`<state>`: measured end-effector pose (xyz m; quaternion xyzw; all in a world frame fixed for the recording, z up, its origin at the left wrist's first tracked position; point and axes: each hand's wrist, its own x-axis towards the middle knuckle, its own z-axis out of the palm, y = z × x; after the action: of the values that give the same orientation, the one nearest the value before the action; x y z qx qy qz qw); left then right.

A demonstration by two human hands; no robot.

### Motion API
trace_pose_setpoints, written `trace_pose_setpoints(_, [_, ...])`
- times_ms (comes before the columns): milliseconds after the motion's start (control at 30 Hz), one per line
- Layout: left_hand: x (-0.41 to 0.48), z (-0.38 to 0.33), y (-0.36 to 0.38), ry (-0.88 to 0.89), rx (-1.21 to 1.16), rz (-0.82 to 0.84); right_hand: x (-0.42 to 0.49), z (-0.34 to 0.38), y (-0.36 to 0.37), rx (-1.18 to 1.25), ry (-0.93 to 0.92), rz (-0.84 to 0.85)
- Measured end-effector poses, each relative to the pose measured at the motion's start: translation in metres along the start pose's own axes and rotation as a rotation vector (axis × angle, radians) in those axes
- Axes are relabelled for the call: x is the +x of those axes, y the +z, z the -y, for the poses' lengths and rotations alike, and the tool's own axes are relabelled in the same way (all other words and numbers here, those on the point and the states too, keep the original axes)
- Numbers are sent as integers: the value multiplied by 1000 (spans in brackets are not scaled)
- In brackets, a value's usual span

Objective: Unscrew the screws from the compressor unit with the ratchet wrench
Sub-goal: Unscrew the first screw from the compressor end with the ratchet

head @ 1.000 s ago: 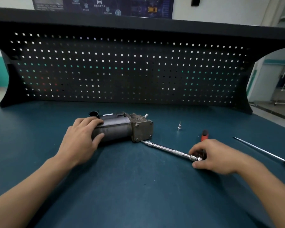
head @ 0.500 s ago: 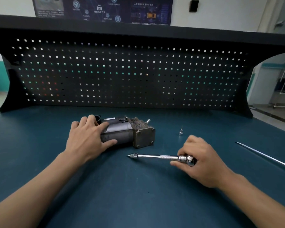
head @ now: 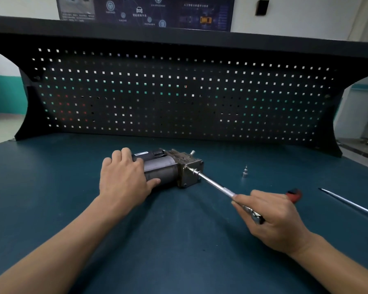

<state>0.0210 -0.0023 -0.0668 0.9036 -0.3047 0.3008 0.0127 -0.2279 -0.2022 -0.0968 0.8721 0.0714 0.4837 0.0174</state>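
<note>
The compressor unit (head: 170,168) lies on its side on the blue bench top, a grey cylinder with a square metal end plate facing right. My left hand (head: 123,177) rests over the cylinder, thumb against its front. A ratchet wrench (head: 216,185) with a long silver shaft runs from the upper left corner of the end plate down to my right hand (head: 272,217). That hand grips the knurled end, and a red handle part sticks out behind its fingers. The shaft's tip sits on a screw at that plate corner.
A small silver socket bit (head: 245,172) stands on the bench right of the compressor. A long thin screwdriver shaft (head: 348,205) lies at the far right. A black perforated back panel (head: 179,92) closes off the rear of the bench.
My right hand lifted the wrench off the bench and swung its tip from the lower corner of the end plate to the upper left corner. My left hand stayed on the cylinder.
</note>
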Motion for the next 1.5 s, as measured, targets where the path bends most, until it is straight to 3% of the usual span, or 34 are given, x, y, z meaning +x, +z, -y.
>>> trace_pose_setpoints(1000, [-1, 2, -3, -23, -45, 15, -2, 1, 13, 59, -20, -47])
trace_pose_setpoints(1500, [-1, 10, 0, -26, -50, -7, 2, 3, 13, 56, -1, 13])
